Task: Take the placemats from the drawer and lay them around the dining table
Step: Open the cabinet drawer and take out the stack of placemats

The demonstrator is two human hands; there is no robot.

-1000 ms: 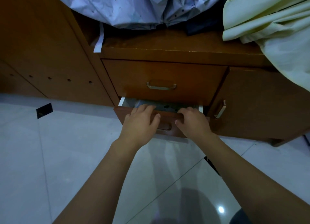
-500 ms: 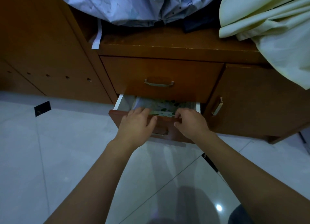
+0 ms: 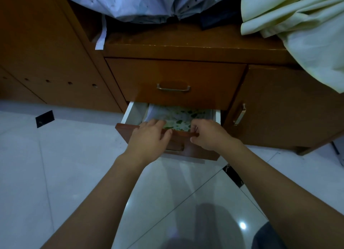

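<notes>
Your left hand [image 3: 149, 138] and right hand [image 3: 208, 135] both grip the top edge of the lower brown wooden drawer's front panel [image 3: 195, 150], fingers curled over the lip and thumbs on the outside face, while the drawer stands only partly drawn out of the orange-brown wooden cabinet [image 3: 186, 49]. Inside, a white placemat printed with green leaves [image 3: 182, 116] lies flat on the drawer floor, its near edge hidden behind the panel and your fingers, its far part under the closed upper drawer with the metal bar handle [image 3: 173, 88]. To do this step well, you likely want to pull evenly with both hands, straight towards yourself, so the white side rails [image 3: 128, 112] do not bind, and go on until the whole mat is exposed before you reach in. The mat's long axis appears to run left to right across the drawer, parallel to the front panel, with the printed face upward; how many mats are stacked there cannot be told. Once the opening is wide enough, lifting by the near long edge with both hands should keep the mats flat. Crumpled pale blue cloth [image 3: 130, 2] and cream fabric [image 3: 297, 25] sit on top of the cabinet, above the glossy white tiled floor [image 3: 55, 174].
</notes>
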